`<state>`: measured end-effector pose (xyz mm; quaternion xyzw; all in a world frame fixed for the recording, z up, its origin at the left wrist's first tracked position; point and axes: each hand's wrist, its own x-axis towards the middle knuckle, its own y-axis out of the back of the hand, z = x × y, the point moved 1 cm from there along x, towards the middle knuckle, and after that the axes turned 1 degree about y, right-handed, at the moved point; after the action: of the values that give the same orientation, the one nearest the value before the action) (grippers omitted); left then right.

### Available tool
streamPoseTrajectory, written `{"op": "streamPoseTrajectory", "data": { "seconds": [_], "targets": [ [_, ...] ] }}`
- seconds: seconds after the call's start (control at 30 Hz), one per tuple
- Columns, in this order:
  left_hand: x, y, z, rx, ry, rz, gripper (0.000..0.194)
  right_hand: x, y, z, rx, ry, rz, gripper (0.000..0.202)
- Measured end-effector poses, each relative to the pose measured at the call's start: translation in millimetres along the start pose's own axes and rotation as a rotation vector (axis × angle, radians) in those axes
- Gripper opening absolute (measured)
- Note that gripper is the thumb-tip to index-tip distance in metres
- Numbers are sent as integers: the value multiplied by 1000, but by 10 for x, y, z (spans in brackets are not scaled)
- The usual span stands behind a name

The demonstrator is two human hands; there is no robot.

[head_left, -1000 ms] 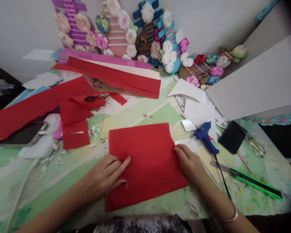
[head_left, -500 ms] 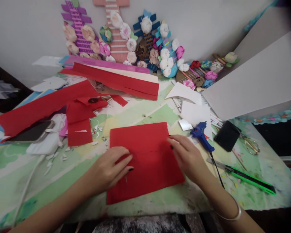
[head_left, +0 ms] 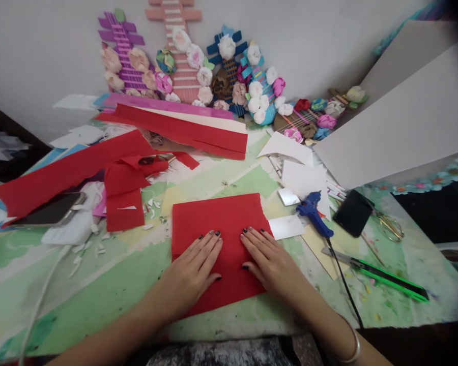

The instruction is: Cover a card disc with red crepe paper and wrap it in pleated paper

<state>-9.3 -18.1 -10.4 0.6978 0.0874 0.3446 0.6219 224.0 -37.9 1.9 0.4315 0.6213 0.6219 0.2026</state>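
A sheet of red crepe-like paper (head_left: 217, 216) lies on the table in front of me, with a crease or overlapping edge across its middle. My left hand (head_left: 196, 267) rests flat on its left half, fingers stretched out and pointing up the sheet. On the right half my right hand (head_left: 269, 259) lies flat too, its fingers extended toward the middle. A strip of red shows between the two hands. Part of the sheet is hidden under the palms. Beside its right edge lies a small white card (head_left: 287, 227).
A blue glue gun (head_left: 312, 211), a green box cutter (head_left: 389, 279), a black pad (head_left: 353, 213) and gold-handled scissors (head_left: 391, 227) lie at right. Red paper strips (head_left: 183, 132) and a phone (head_left: 49, 208) are at left. Flower-covered guitar shapes (head_left: 181, 71) lean on the wall.
Both hands have gone from curled fingers near the sheet's sides to lying flat on it, closer together. The white card at the right edge has come into view from behind my right hand.
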Motion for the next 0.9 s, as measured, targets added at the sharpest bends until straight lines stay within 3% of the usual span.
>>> {"op": "streamPoseTrajectory", "data": {
  "seconds": [0.2, 0.43, 0.7, 0.8, 0.9],
  "targets": [
    [-138, 146, -8, -58, 58, 34, 59, -85, 140, 136, -41, -137, 178, 35],
    [-347, 19, -69, -4, 165, 12, 64, -130, 27, 163, -8, -93, -9, 55],
    [-604, 152, -228, 2, 107, 175, 36, -329, 118, 526, -88, -148, 16, 33],
    [-640, 206, -262, -28, 160, 226, 37, -380, 167, 692, -88, -183, -13, 54],
    [-579, 219, -205, -88, 74, 144, 41, -351, 140, 782, -74, -161, -102, 74]
  ]
}}
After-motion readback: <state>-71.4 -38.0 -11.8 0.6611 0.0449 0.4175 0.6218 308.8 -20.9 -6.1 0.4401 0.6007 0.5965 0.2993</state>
